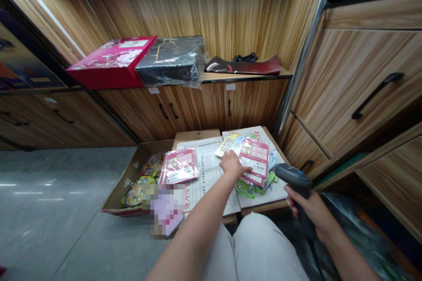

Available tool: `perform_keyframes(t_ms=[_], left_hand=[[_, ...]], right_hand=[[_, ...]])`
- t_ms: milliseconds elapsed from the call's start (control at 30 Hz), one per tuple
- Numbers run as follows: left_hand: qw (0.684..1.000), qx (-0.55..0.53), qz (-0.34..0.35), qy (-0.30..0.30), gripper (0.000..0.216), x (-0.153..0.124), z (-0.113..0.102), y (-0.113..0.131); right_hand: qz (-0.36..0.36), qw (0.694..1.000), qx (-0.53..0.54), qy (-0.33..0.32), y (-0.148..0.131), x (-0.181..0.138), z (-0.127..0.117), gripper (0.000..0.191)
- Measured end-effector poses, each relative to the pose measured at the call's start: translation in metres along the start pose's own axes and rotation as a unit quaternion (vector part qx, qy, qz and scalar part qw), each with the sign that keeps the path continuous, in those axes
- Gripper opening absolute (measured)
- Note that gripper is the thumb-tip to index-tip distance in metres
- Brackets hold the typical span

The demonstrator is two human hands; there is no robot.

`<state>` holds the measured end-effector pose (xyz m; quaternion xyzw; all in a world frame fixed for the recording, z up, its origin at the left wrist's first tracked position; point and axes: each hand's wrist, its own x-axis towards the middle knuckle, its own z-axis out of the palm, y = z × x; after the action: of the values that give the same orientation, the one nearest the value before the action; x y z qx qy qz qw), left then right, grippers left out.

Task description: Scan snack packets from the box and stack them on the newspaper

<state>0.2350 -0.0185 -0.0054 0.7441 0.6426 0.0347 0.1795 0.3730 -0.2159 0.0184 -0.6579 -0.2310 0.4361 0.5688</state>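
The pink packet [255, 158], centre frame, is touched by the open left hand [232, 164] — just rightward, the scanner [292, 176] is gripped in the right hand [311, 211].

Cabinets [356, 65]: wood grain, smooth satin finish.
Floor [49, 193]: grey, glossy.
Box [128, 175], near left: matt brown cardboard.
Newspaper [207, 171]: matt paper.
Pink packets [255, 160]: glossy plastic film.
Scanner [292, 175], near right: dark matt plastic.
Rail [306, 43]: polished metal.
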Motion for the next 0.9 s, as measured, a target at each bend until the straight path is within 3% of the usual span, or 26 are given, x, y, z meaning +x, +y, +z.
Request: perform_keyframes(t_ms=[167, 433, 600, 700, 833, 900], left_hand=[[1.0, -0.024, -0.004, -0.016, 0.086, 0.008, 0.007, -0.008], [0.999, -0.043, -0.021, 0.004, 0.05, 0.021, 0.002, -0.021], [0.986, -0.162, -0.044, 0.019, 0.037, 0.029, 0.002, -0.03], [0.94, -0.33, -0.081, -0.031, 0.031, 0.034, -0.002, -0.036], [0.798, -0.54, -0.119, -0.239, 0.022, 0.034, -0.011, -0.048], [0.744, -0.59, -0.126, -0.288, 0.022, 0.031, -0.016, -0.054]], right_hand=[[0.022, 1.0, 0.001, -0.003, 0.002, 0.006, -0.009, 0.049], [0.008, 1.0, 0.011, 0.012, 0.003, 0.006, -0.004, 0.05], [-0.001, 1.0, 0.01, 0.013, 0.006, 0.01, 0.0, 0.05], [0.005, 1.0, 0.018, 0.018, 0.005, 0.012, 0.002, 0.049], [0.002, 1.0, 0.016, 0.012, 0.0, 0.014, 0.005, 0.047], [-0.001, 1.0, 0.012, 0.011, -0.003, 0.013, 0.007, 0.047]])
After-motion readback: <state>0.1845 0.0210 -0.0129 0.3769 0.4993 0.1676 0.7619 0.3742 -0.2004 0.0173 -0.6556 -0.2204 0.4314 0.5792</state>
